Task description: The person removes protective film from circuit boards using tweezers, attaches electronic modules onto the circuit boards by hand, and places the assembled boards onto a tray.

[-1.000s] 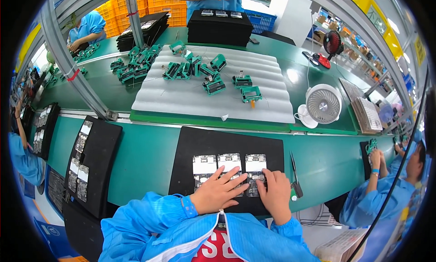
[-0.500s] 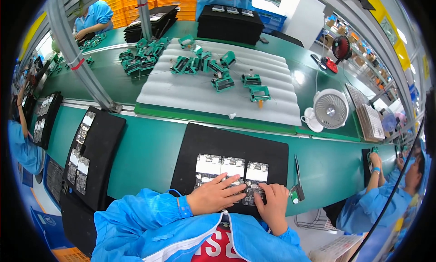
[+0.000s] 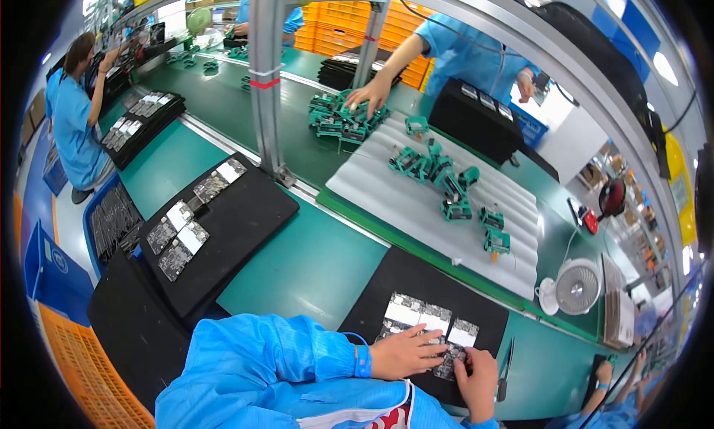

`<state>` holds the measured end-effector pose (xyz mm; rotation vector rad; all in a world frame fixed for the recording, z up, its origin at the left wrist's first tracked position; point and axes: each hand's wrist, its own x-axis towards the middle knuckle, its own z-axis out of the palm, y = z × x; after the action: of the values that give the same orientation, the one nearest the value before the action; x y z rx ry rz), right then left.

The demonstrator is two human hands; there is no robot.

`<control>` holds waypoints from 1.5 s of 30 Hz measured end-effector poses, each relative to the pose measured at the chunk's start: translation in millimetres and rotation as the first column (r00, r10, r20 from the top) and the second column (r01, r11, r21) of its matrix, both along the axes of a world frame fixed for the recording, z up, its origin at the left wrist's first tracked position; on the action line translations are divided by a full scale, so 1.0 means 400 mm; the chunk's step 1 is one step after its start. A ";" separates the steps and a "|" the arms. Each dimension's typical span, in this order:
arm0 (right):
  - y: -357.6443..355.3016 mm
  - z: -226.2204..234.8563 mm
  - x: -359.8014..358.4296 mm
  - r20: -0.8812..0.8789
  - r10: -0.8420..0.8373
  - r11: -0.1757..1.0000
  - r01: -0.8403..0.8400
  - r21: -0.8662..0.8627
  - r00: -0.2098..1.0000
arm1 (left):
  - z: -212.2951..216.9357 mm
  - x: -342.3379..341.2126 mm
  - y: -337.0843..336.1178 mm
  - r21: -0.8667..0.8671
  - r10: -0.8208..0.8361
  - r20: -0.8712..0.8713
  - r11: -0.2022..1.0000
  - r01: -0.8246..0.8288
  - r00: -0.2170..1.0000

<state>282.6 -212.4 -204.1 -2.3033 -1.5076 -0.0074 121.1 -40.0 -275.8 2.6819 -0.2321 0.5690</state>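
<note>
**Both hands on the circuit boards at the near edge of the desk**

Left hand [image 3: 401, 352] lies flat, fingers spread and loosely extended, over the lower row of circuit boards [image 3: 431, 321] on the black mat [image 3: 387, 280] straight in front of the person. Right hand [image 3: 477, 373] sits just beside it, fingers curled down onto a small board [image 3: 448, 366] at the mat's near edge; whether it actually pinches that board cannot be told from this angle. The two hands nearly touch over the same cluster.

Three silver-topped boards lie side by side just beyond the fingertips, on the same mat. A slim dark tool [image 3: 506, 369] rests on the green desk [image 3: 305, 258] just right of the mat.

To the person's left, a second black mat [image 3: 245, 206] carries more boards [image 3: 178, 236] along its far-left edge. Beyond a raised rail, a white ribbed foam sheet [image 3: 416, 198] holds scattered green parts [image 3: 446, 184], and a small white fan [image 3: 576, 288] stands near its right end. A co-worker's hand [image 3: 370, 96], in a blue sleeve, reaches into a pile of green parts across the line. Another person in blue sits far left.
</note>
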 end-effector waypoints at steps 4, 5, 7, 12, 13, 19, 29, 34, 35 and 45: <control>0.074 0.060 0.046 0.040 0.028 0.996 -0.031 0.086 0.999 | -0.020 0.013 -0.005 0.024 -0.006 -0.013 1.000 0.006 1.000; 0.105 0.079 0.052 0.051 0.032 0.995 -0.037 0.089 0.998 | -0.023 0.020 -0.005 0.028 -0.001 -0.002 1.000 0.001 1.000; 0.191 0.123 0.048 -0.150 0.075 0.997 -0.076 0.003 0.986 | -0.034 0.022 -0.006 0.014 -0.034 -0.010 0.999 0.035 0.999; 0.447 0.204 0.015 -0.226 0.330 0.933 -0.353 -0.069 0.916 | -0.056 0.029 -0.002 -0.040 -0.116 0.132 0.992 0.123 0.984; 0.499 0.207 0.008 -0.225 0.405 0.900 -0.430 -0.073 0.886 | -0.097 0.045 -0.012 -0.042 -0.108 0.136 0.993 0.114 0.985; 0.820 0.179 -0.016 -0.250 0.581 0.770 -0.622 -0.141 0.775 | -0.260 0.107 -0.013 0.014 -0.169 0.436 0.983 0.181 0.884; 1.370 0.079 -0.094 -0.093 0.684 0.728 -0.668 0.154 0.723 | -0.072 0.015 0.069 0.150 -0.097 0.516 0.988 0.022 0.851; 1.555 -0.015 -0.148 0.104 0.592 0.803 -0.595 0.004 0.799 | -0.182 0.075 0.083 -0.054 -0.445 0.533 0.831 0.554 0.720; 1.574 -0.018 -0.146 0.105 0.592 0.803 -0.596 0.003 0.799 | -0.201 0.068 0.076 -0.086 -0.443 0.558 0.811 0.579 0.702; 1.652 0.015 -0.167 0.031 0.554 0.773 -0.500 -0.390 0.832 | -0.308 0.113 -0.016 -0.350 -0.314 0.772 0.516 0.782 0.553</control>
<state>215.7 448.4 -198.3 -2.0729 -2.3685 0.2923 166.2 -46.4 -399.1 1.4440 -0.9117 1.0502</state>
